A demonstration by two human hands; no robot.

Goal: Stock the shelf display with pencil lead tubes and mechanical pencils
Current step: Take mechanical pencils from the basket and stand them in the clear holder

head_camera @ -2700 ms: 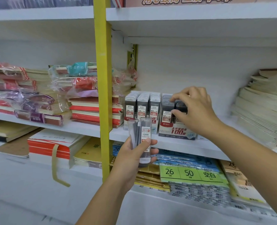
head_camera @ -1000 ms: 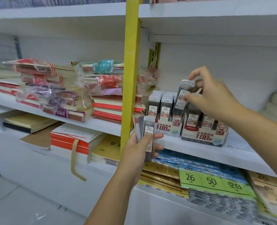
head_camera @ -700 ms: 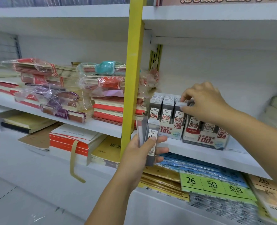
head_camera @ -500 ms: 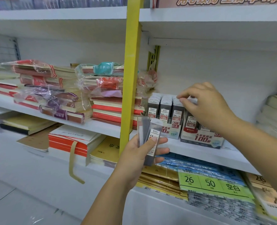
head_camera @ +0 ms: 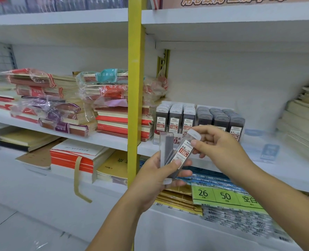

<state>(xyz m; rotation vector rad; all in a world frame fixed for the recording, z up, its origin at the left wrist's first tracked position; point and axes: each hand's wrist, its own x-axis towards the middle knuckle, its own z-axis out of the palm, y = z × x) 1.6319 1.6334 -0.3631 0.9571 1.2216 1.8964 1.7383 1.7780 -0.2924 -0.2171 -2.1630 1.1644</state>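
Observation:
My left hand grips a small bunch of clear pencil lead tubes in front of the shelf edge. One tube with a red and white label tilts out to the right, and my right hand pinches its upper part between thumb and fingers. Another tube stands upright in the left hand. On the white shelf behind stand two display boxes packed with lead tubes: a left box labelled 0.5 and a right box labelled 0.7.
A yellow upright post stands just left of the hands. Wrapped notebook stacks fill the shelf to the left, paper stacks lie at the right. A green label sheet and packets sit on the lower shelf.
My right hand left the display boxes on the shelf and came down to the bunch in my left hand, where it now pinches one tube.

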